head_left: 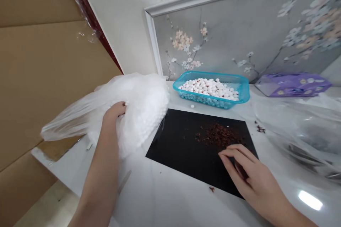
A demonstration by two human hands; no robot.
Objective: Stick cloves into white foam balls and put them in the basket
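A clear plastic bag full of small white balls leans at the left. My left hand reaches into its opening, and folds of plastic and the balls hide most of its fingers. A black mat lies on the white tabletop. Toward its right side is a loose pile of small dark reddish-brown pieces. Just in front of that pile is my right hand, thumb and fingertips pressed together in a pinch. Whatever sits between those fingertips is too small or hidden to make out.
Behind the mat stands a turquoise basket holding white balls with some brown bits. One white ball lies before it. A purple packet and a clear bag with dark contents are at the right. Large cardboard rises at the left.
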